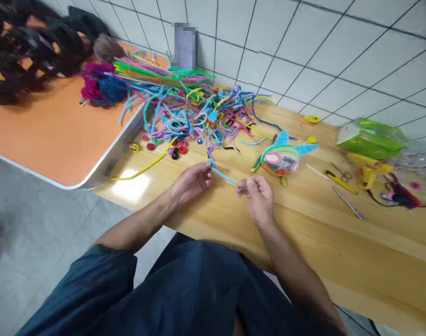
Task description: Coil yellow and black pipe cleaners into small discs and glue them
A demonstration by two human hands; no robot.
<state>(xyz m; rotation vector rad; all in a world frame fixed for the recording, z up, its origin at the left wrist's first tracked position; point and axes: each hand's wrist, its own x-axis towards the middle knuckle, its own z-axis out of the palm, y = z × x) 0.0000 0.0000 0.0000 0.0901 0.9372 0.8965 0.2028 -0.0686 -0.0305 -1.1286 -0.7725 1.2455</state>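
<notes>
- Your left hand (194,179) and right hand (257,193) each pinched one end of the blue pipe cleaner (224,176).
- It looked light, bendy; gripping the ends suited it.

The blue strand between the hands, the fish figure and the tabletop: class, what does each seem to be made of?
Blue strand, pinched by left hand and right hand: likely a fuzzy pipe cleaner, thin and bendable. Fish figure: apparently coiled pipe cleaners, in coloured bands. Tabletop: looks like varnished wood, with grain lines and a glossy reflection.
</notes>
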